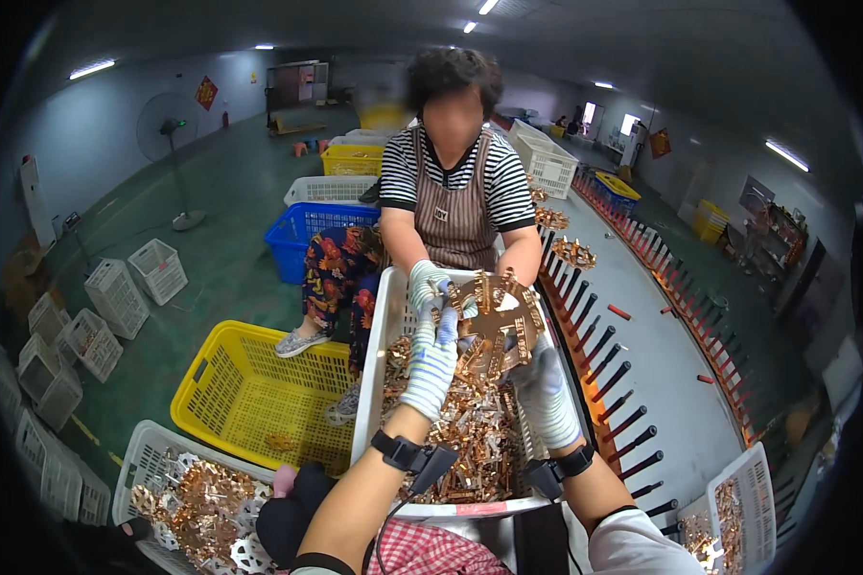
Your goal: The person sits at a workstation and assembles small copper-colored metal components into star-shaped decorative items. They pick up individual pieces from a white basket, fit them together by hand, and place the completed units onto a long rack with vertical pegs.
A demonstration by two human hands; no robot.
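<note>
Between my gloved hands is a round copper-coloured metal plate [489, 331] with small toothed pieces standing around its rim. It is tilted above a white crate [364, 422] filled with loose copper-coloured metal pieces [451, 422]. My left hand [434, 359], in a striped glove, is closed on the plate's left edge. At the lower right edge, my right hand [547, 388] grips it too, with some fingers hidden behind. A co-worker's gloved hand [427, 283] is close to the plate's far left side; whether it touches is unclear. The co-worker's other hand is mostly hidden behind the plate.
A co-worker [455, 192] sits across the crate. On the right runs a long grey table [671, 364] edged with black-handled rods [633, 431], with finished-looking round pieces [573, 253] on its near side. A yellow basket [259, 383] and a white basket of metal parts [129, 470] stand left.
</note>
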